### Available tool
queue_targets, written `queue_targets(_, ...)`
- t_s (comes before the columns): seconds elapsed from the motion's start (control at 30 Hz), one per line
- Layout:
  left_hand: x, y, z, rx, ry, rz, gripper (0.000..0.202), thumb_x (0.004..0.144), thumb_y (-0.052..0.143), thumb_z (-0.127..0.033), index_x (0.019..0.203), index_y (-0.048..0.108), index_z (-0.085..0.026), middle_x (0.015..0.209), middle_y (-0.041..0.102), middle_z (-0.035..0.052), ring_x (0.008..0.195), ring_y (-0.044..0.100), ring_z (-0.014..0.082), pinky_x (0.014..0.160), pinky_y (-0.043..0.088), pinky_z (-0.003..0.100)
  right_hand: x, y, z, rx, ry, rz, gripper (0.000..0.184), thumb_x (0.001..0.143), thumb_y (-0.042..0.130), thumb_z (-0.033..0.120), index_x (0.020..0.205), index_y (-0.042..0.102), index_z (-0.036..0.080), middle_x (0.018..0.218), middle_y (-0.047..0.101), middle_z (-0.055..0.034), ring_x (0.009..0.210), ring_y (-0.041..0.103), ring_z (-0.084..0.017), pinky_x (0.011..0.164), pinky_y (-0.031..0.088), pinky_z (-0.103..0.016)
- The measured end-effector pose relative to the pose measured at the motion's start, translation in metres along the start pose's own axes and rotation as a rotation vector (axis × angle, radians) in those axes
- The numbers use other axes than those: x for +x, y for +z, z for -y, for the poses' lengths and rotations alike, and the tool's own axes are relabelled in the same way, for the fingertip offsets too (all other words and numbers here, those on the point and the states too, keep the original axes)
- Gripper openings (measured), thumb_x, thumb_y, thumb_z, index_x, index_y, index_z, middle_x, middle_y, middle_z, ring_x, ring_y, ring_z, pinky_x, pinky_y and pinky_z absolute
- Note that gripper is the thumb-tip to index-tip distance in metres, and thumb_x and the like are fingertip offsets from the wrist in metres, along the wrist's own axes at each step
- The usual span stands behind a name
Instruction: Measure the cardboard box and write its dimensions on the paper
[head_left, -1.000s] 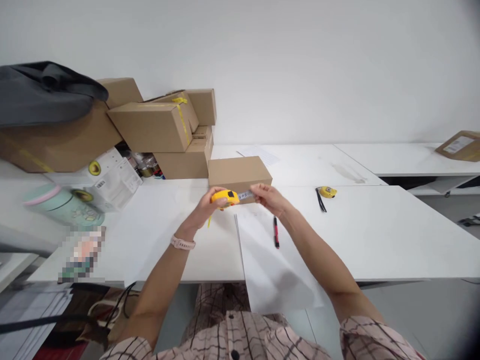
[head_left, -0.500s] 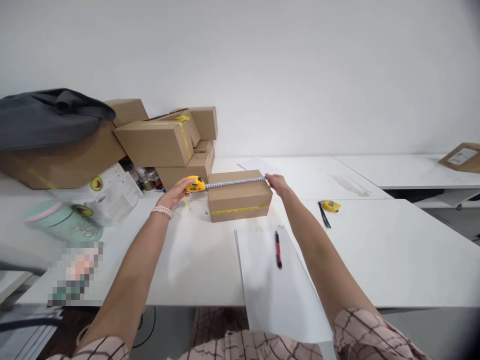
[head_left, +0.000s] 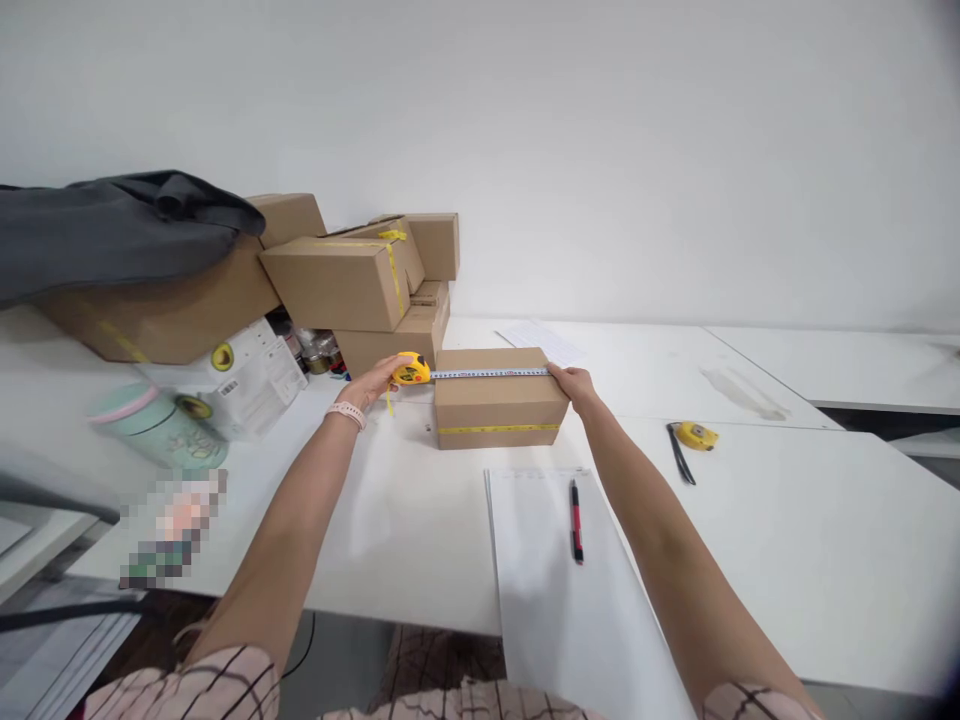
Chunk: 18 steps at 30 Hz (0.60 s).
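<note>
A closed cardboard box [head_left: 495, 402] with a yellow tape line along its front stands on the white table. My left hand [head_left: 377, 382] grips the yellow case of a tape measure [head_left: 412, 369] just off the box's left end. Its white blade [head_left: 487, 374] runs out across the box top. At the right end, my right hand [head_left: 571, 383] pinches the blade's tip against the top edge; the fingertips are partly hidden. Nearer to me lies a stack of white paper [head_left: 532, 570] with a red and black pen [head_left: 576, 522] on it.
Several cardboard boxes [head_left: 330, 285] are piled at the back left, beside a dark bag [head_left: 127, 235]. A mint-green tumbler [head_left: 161, 430] stands at the left. Another yellow tape measure [head_left: 696, 435] with a black strap lies to the right. A white wall [head_left: 637, 160] rises behind.
The view has swung slightly left, shifting everything rightward. The blade now lies more level along the box top, and my right hand has closed in on the box's right edge.
</note>
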<state>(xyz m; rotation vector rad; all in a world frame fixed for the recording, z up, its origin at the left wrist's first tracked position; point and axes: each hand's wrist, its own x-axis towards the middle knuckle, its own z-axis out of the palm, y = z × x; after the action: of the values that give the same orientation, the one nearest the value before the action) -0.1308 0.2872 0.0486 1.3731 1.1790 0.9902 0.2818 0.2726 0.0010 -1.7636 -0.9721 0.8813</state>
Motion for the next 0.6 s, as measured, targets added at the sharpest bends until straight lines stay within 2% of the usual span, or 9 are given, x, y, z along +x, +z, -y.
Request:
queue_targets(0.1, -0.002, 0.003, -0.009, -0.006, -0.047, 0.007, 0.049, 0.071, 0.076, -0.049, 0.106, 0.07, -0.016, 0.098, 0.07, 0.0086, 0.078, 0.061, 0.0171, 0.052, 0.036, 0.022, 0.0, -0.001, 0.003, -0.087, -0.048, -0.021, 0.036, 0.079, 0.071, 0.049, 0.065, 0.053, 0.021, 0.071, 0.062, -0.0034, 0.065, 0.053, -0.015, 0.057, 0.039, -0.028)
queue_targets(0.17, -0.013, 0.006, -0.021, 0.01, -0.04, -0.004, 0.048, 0.07, 0.077, -0.046, 0.105, 0.07, -0.015, 0.098, 0.071, 0.0095, 0.079, 0.061, 0.0174, 0.053, 0.038, 0.022, 0.0, -0.005, 0.008, -0.161, -0.076, -0.05, 0.034, 0.081, 0.069, 0.046, 0.064, 0.053, 0.021, 0.067, 0.059, -0.0022, 0.062, 0.05, -0.015, 0.057, 0.038, -0.028)
queue_targets(0.23, -0.036, 0.013, -0.034, 0.055, -0.004, 0.038, 0.048, 0.069, 0.079, -0.042, 0.107, 0.07, -0.014, 0.099, 0.072, 0.01, 0.078, 0.062, 0.0176, 0.054, 0.04, 0.023, -0.001, -0.01, 0.018, -0.154, -0.124, -0.083, 0.033, 0.083, 0.067, 0.045, 0.065, 0.054, 0.021, 0.065, 0.057, -0.0011, 0.062, 0.048, -0.014, 0.059, 0.037, -0.028)
queue_targets(0.3, -0.072, 0.029, -0.043, 0.096, 0.021, 0.182, 0.051, 0.072, 0.079, -0.04, 0.116, 0.068, -0.016, 0.101, 0.073, 0.0099, 0.075, 0.064, 0.0173, 0.053, 0.042, 0.023, -0.003, -0.014, 0.031, -0.061, -0.217, -0.09, 0.032, 0.085, 0.063, 0.046, 0.068, 0.056, 0.02, 0.066, 0.056, -0.0001, 0.063, 0.046, -0.013, 0.061, 0.037, -0.028)
queue_targets(0.37, -0.114, 0.059, -0.041, 0.072, -0.068, 0.4, 0.054, 0.076, 0.077, -0.041, 0.124, 0.065, -0.018, 0.105, 0.072, 0.011, 0.07, 0.067, 0.0179, 0.051, 0.045, 0.024, -0.006, -0.014, 0.045, 0.02, -0.332, -0.029, 0.033, 0.086, 0.062, 0.049, 0.071, 0.058, 0.019, 0.068, 0.056, 0.0004, 0.064, 0.045, -0.013, 0.063, 0.037, -0.027)
queue_targets(0.43, -0.151, 0.098, -0.029, -0.059, -0.164, 0.536, 0.054, 0.077, 0.076, -0.044, 0.124, 0.062, -0.02, 0.112, 0.069, 0.0121, 0.07, 0.07, 0.0192, 0.05, 0.051, 0.026, -0.008, -0.007, 0.058, 0.02, -0.425, 0.078, 0.035, 0.085, 0.062, 0.052, 0.074, 0.062, 0.019, 0.069, 0.057, 0.0001, 0.066, 0.045, -0.013, 0.064, 0.038, -0.027)
queue_targets(0.5, -0.174, 0.139, -0.015, -0.261, -0.16, 0.55, 0.048, 0.08, 0.071, -0.052, 0.114, 0.06, -0.02, 0.113, 0.065, 0.0116, 0.068, 0.071, 0.018, 0.049, 0.054, 0.026, -0.009, 0.006, 0.069, -0.044, -0.487, 0.142, 0.037, 0.085, 0.062, 0.053, 0.074, 0.064, 0.018, 0.069, 0.059, -0.0008, 0.066, 0.047, -0.014, 0.065, 0.038, -0.028)
queue_targets(0.6, -0.179, 0.186, -0.004, -0.424, -0.149, 0.428, 0.05, 0.08, 0.067, -0.06, 0.105, 0.059, -0.017, 0.106, 0.064, 0.0097, 0.064, 0.07, 0.0174, 0.046, 0.055, 0.025, -0.008, 0.03, 0.079, -0.162, -0.531, 0.136, 0.035, 0.087, 0.059, 0.051, 0.074, 0.065, 0.018, 0.072, 0.064, -0.0026, 0.069, 0.052, -0.016, 0.069, 0.041, -0.029)
